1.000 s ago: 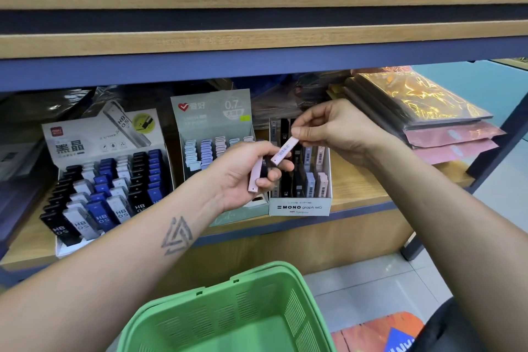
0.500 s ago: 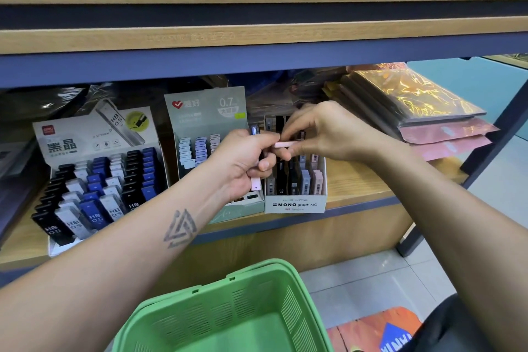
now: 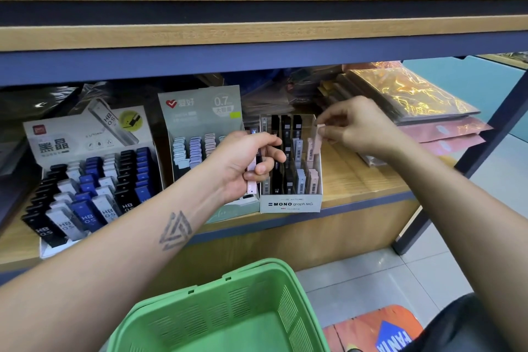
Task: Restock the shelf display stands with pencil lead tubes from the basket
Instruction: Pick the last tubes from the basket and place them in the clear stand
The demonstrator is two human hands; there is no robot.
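Note:
My right hand (image 3: 357, 128) pinches a pale pink lead tube (image 3: 317, 141) upright over the right rear column of the white MONO graph MG display stand (image 3: 291, 204), touching the tubes there. My left hand (image 3: 245, 163) is closed on a few more tubes, a pink one (image 3: 252, 177) sticking out below the fingers, just left of that stand. The stand holds black, grey and pink tubes. The green plastic basket (image 3: 223, 311) sits low in front of me; its visible inside looks bare.
A grey-green 0.7 display stand (image 3: 200, 111) stands behind my left hand. A white HB 0.5 stand (image 3: 85, 134) with black, white and blue tubes is at the left. Glossy plastic packets (image 3: 414, 100) are stacked at the right. An upper shelf board (image 3: 257, 37) overhangs.
My right hand took the pink tube from beside my left hand, moved it right and turned it upright over the MONO stand's right column. My left hand stayed put.

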